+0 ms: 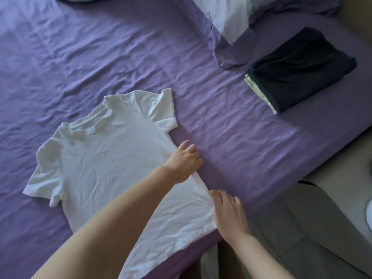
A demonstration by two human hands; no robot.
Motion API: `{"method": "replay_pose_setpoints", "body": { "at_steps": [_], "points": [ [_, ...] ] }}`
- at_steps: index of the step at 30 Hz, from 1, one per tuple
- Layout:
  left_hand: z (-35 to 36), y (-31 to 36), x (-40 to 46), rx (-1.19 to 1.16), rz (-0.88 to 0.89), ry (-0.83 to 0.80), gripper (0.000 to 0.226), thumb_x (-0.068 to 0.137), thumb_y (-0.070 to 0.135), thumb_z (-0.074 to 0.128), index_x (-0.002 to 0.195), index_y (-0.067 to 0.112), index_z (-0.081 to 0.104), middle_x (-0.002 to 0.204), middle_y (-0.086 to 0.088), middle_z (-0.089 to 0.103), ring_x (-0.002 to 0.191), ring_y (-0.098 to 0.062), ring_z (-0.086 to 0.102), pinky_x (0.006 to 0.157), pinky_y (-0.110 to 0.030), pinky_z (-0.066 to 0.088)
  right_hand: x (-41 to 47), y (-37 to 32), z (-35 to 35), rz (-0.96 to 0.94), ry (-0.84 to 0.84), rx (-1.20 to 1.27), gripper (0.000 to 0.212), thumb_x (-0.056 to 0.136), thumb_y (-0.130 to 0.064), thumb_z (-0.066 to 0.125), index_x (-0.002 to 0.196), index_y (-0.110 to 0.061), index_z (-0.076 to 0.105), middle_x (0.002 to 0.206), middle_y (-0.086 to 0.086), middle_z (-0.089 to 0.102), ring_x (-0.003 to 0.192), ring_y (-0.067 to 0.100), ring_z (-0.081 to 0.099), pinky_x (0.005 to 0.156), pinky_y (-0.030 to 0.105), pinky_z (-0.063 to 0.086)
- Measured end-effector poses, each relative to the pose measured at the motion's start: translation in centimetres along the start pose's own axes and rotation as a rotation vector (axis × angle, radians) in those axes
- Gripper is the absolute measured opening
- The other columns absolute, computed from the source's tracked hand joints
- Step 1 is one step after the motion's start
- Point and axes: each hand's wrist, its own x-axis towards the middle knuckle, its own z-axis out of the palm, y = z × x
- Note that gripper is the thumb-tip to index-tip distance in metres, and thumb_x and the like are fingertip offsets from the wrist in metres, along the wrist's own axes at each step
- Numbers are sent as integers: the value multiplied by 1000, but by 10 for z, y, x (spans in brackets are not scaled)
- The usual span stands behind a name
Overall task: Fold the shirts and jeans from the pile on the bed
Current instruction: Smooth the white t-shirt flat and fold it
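Observation:
A white T-shirt [104, 164] lies spread flat on the purple bed sheet [231, 141], neck toward the far left, hem near the bed's front edge. My left hand [184, 161] grips the shirt's right side edge halfway down, fingers curled over the fabric. Lower on the same edge, close to the hem corner, my right hand [228, 213] pinches the fabric. Folded dark clothes [302, 71] lie stacked at the far right of the bed, with a light green garment showing under them.
A purple and white pillow [231, 23] lies at the back right, beside the folded stack. The bed's edge runs diagonally at the lower right, with beige floor [332, 178] beyond it. Wrinkled sheet spreads to the left and back.

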Motion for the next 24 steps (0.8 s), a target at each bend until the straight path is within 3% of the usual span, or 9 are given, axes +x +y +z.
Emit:
{"method": "replay_pose_setpoints", "body": {
  "at_steps": [2,4,6,8,12,16,19,21,24],
  "points": [
    [6,-2,-4,-104,-45,20,16,63,16,61,79,18,65,84,-1,62,93,-29,60,101,-55,40,10,-2,-3,0,6,40,43,60,-12,76,100,-18,62,91,-3,62,77,16,63,65,31,49],
    [4,-6,-7,-246,-149,-23,43,66,29,70,108,19,65,123,-6,56,128,-34,42,111,-59,22,31,-4,-8,-33,14,80,28,72,-17,63,100,-18,61,97,-2,63,83,18,63,67,33,50],
    [2,-13,-12,-341,-388,27,52,77,38,63,126,22,54,144,-5,37,141,-31,21,116,-48,14,64,-8,-16,-58,-16,118,28,77,-20,49,103,-15,60,101,1,62,86,22,63,69,36,51],
    [-1,-24,-15,-421,-679,160,47,86,30,54,131,18,49,146,-8,34,137,-30,25,111,-37,22,103,-13,-26,-93,-74,150,31,80,-15,52,110,-12,59,109,5,60,94,27,61,76,40,51],
    [5,-49,-12,-580,-919,168,37,93,20,46,129,10,46,138,-11,39,118,-34,41,98,-37,32,192,-24,-39,-243,-140,150,45,92,-15,47,137,-10,41,138,5,45,123,28,43,104,39,36],
    [9,-59,2,-562,-972,137,33,91,26,47,121,12,47,130,-6,43,113,-32,42,89,-41,41,275,-45,-48,-203,-115,304,51,92,-9,46,141,-3,33,142,15,41,127,35,39,107,39,27],
    [4,-65,20,-425,-1041,118,32,83,34,58,109,16,56,114,-6,56,109,-30,48,81,-36,40,329,-55,-51,-180,-117,251,57,96,-17,41,147,-6,19,152,15,26,138,31,26,112,38,19],
    [3,-71,32,-315,-1003,152,29,57,33,76,82,21,66,82,-2,63,82,-25,59,64,-29,43,353,-63,-55,-221,-147,178,60,97,-23,40,149,-11,14,154,12,24,141,30,22,114,40,19],
    [0,-77,41,-334,-973,147,13,49,18,61,59,20,68,52,4,52,45,-18,52,38,-18,32,366,-74,-64,-231,-175,104,53,94,-24,45,143,-11,29,138,15,45,128,35,36,106,42,31]
  ]
}}
